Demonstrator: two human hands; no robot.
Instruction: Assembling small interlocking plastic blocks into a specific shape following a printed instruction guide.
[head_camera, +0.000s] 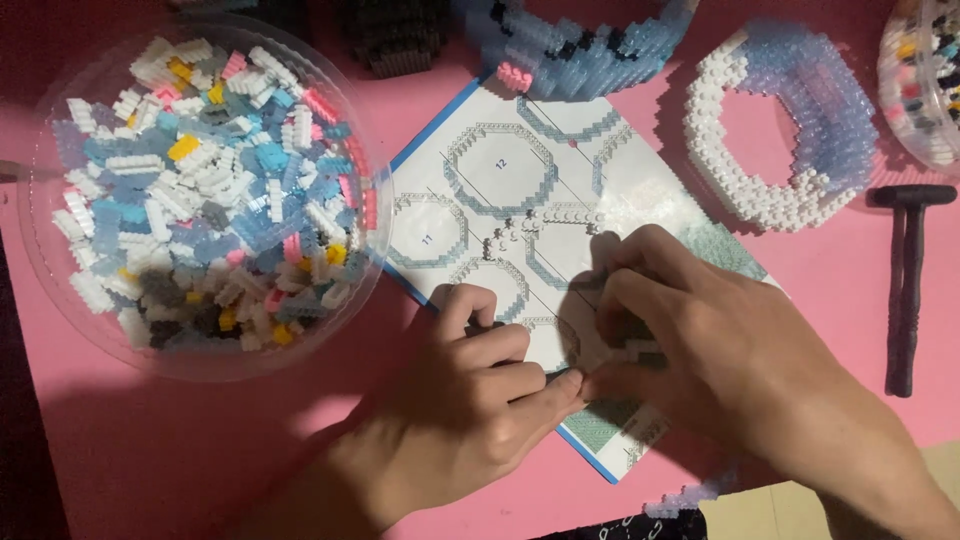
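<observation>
My left hand (470, 385) and my right hand (700, 345) meet over a printed instruction sheet (520, 190) lying on the pink table (200, 450). Their fingertips pinch together on a small cluster of tiny white building bricks (632, 350), mostly hidden under my right fingers. A few loose tiny bricks (520, 228) lie on the sheet just beyond my hands. The sheet shows ring-shaped building diagrams.
A clear round bowl (60, 290) at the left holds several white, blue, pink, yellow and grey bricks. A white-and-blue brick ring (780, 125) sits at the back right, a blue curved build (580, 50) at the back. A small black hammer (905, 290) lies right.
</observation>
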